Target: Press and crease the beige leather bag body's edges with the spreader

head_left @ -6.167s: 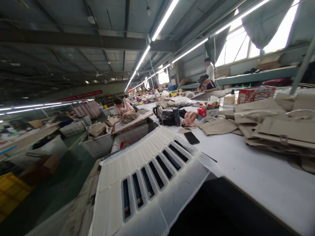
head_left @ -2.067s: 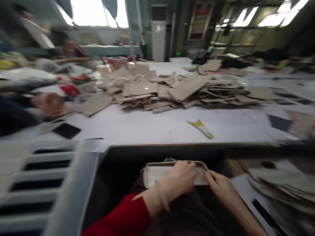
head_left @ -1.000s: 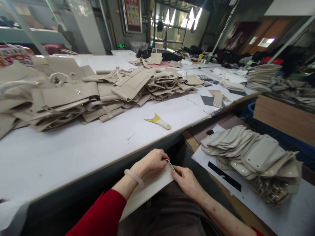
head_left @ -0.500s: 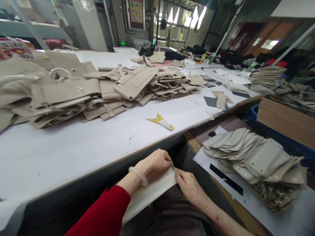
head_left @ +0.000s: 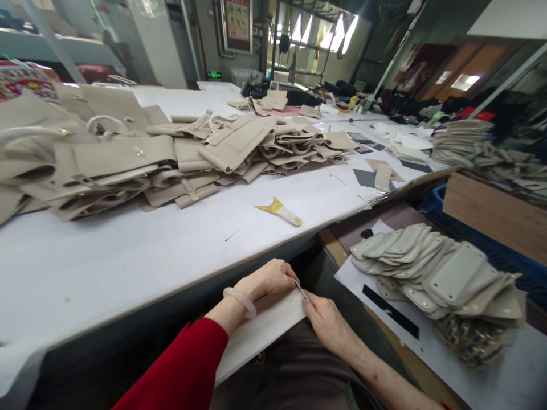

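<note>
A long, flat off-white panel (head_left: 267, 330) lies across my lap, below the front edge of the table. My left hand (head_left: 273, 277), with a pale bangle (head_left: 240, 302) at the wrist, is bent over its far side, fingers curled closed at the far right corner. At the right end, my right hand (head_left: 322, 319) pinches the edge between thumb and fingers. Both hands meet at a thin raised edge of the panel. The left fingertips are mostly hidden behind the hand. Beneath the panel, a small brass-coloured fitting shows, too small to make out.
Beige bag pieces with handles (head_left: 239, 142) are heaped along the white table (head_left: 141, 262). A yellow-and-white forked tool (head_left: 280, 210) lies nearer. To the right, pale rounded panels with studs (head_left: 457, 273) are stacked on a lower surface, beside a black strip (head_left: 391, 310) and a blue crate (head_left: 482, 239).
</note>
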Demonstrator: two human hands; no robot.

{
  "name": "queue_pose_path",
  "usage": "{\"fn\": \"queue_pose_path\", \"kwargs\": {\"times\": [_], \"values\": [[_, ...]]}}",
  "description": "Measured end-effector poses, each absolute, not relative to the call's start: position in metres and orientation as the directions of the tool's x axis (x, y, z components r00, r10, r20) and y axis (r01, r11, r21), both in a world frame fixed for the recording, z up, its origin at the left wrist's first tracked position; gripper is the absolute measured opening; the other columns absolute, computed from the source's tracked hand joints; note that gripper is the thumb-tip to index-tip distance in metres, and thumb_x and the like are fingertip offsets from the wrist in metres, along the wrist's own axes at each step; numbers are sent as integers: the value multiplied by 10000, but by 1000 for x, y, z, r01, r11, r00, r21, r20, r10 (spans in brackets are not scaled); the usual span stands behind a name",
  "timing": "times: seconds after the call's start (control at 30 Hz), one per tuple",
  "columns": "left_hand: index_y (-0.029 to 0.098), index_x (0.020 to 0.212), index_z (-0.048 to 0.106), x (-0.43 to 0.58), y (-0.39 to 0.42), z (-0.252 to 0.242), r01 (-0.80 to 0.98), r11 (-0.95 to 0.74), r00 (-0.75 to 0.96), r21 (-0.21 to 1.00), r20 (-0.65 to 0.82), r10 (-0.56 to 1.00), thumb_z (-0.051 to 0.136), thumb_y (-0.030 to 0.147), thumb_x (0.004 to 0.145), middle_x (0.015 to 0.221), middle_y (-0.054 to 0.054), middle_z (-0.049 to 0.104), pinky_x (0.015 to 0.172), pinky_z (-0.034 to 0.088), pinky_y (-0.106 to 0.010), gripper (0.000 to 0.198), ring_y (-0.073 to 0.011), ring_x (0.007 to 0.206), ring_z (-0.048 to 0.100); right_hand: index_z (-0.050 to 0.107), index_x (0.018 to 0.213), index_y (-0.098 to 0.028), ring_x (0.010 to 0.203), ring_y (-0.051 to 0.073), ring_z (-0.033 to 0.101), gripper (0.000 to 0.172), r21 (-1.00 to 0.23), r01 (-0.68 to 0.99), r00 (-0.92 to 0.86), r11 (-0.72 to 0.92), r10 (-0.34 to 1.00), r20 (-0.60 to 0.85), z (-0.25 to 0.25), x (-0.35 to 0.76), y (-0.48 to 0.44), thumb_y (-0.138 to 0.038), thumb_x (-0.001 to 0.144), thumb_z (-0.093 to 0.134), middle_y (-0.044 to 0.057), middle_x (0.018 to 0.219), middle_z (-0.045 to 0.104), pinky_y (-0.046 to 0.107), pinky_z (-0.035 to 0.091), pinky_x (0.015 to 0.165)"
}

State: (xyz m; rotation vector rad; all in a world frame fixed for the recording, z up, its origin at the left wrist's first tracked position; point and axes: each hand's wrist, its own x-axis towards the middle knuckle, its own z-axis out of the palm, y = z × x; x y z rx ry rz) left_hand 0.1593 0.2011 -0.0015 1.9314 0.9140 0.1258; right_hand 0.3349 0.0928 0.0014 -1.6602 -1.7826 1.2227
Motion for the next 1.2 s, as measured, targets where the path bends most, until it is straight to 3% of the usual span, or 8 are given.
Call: {"fn": "queue_pose_path", "kwargs": {"times": [0.2,0.33,0.9,1.2], "values": [[226,931,787,159,200,-1,554,-258,706,791,-283,649,506,236,725,925,-1,762,802,502,-239,349,-173,847,669,644,818,-141,780,248,631,649,-856,392,-208,-337,874,-439,-12,349,104,-719,930,370,84,801,679,325,479,688],[221,916,789,159,200,-2,564,-256,699,785,-289,654,504,248,726,898,-11,760,776,497,-251,344,-179,819,670,640,825,-125,704,219,626,692,-831,273,-259,-486,794,-549,-14,350,117,-799,825,485,75,741,651,319,497,655],[231,951,788,150,207,3,535,-273,762,800,-317,565,526,245,724,861,0,761,657,469,-229,347,-164,778,669,655,795,-132,666,180,567,720,-775,406,-316,-484,721,-616,-4,342,127,-841,770,535,44,711,621,295,474,632],[256,1185,704,121,214,18,484,-350,841,802,-316,439,626,255,705,1048,-9,744,741,477,-259,486,-206,895,662,703,934,-152,760,179,620,714,-667,485,-378,-566,552,-743,0,351,146,-820,685,663,64,852,688,288,497,719]]}}
